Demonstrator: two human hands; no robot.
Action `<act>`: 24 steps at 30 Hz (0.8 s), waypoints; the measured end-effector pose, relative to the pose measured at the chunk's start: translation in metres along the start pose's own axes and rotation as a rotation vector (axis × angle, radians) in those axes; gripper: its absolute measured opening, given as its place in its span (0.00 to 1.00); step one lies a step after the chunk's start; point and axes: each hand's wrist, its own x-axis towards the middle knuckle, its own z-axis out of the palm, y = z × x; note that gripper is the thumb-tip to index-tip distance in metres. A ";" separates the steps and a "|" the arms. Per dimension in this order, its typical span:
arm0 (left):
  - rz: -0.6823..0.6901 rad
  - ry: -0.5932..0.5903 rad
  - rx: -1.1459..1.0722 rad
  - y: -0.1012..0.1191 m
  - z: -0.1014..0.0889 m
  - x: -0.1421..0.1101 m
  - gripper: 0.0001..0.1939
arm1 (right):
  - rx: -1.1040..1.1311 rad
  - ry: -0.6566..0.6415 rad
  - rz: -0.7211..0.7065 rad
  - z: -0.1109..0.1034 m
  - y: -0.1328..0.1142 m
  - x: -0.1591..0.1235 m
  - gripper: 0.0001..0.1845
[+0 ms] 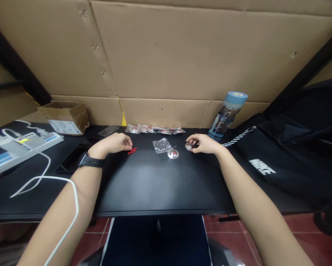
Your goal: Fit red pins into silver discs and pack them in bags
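My left hand (118, 143) is closed, its fingertips pinching a looped red string (132, 150) just above the black table. On the right, my right hand (202, 143) grips a small domed metal disc (189, 146), like a little cymbal, by its edge. A second metal disc (173, 154) with a red spot at its centre lies between my hands. Touching or nearly touching it is a crumpled clear plastic bag (161, 146).
Several small clear packets (155, 129) line the table's back. A blue-lidded water bottle (224, 116) and a black bag (288, 159) stand right. At left are a cardboard box (67, 116), a power strip (24, 146) and a white cable (75, 201) across my left forearm.
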 end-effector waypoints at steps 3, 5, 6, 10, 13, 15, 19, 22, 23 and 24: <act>-0.005 -0.048 0.029 0.001 0.003 0.002 0.11 | 0.037 0.057 -0.025 0.001 0.002 0.001 0.26; -0.022 -0.074 0.037 -0.001 0.002 0.001 0.11 | 0.086 0.082 -0.038 0.001 0.002 0.002 0.26; -0.037 -0.087 0.025 -0.003 0.002 0.001 0.12 | 0.111 0.094 -0.043 0.001 0.002 0.002 0.26; -0.087 -0.097 0.012 -0.011 0.000 0.001 0.13 | 0.225 0.129 -0.051 0.000 -0.001 0.002 0.31; -0.057 -0.035 0.085 -0.010 0.001 0.001 0.08 | 0.335 0.158 -0.073 0.001 -0.009 0.001 0.28; 0.011 0.101 0.085 -0.002 0.002 0.000 0.07 | 0.460 0.165 -0.096 0.004 -0.019 0.000 0.27; 0.236 0.411 -0.079 0.038 0.011 0.000 0.11 | 0.758 0.150 -0.158 0.018 -0.045 0.000 0.28; 0.366 0.522 -0.332 0.084 0.030 -0.003 0.13 | 0.907 0.124 -0.219 0.034 -0.064 0.001 0.28; 0.391 0.546 -0.384 0.099 0.037 -0.005 0.13 | 0.951 0.104 -0.236 0.039 -0.070 0.001 0.29; 0.404 0.566 -0.407 0.112 0.044 -0.007 0.11 | 0.987 0.080 -0.246 0.043 -0.075 0.001 0.30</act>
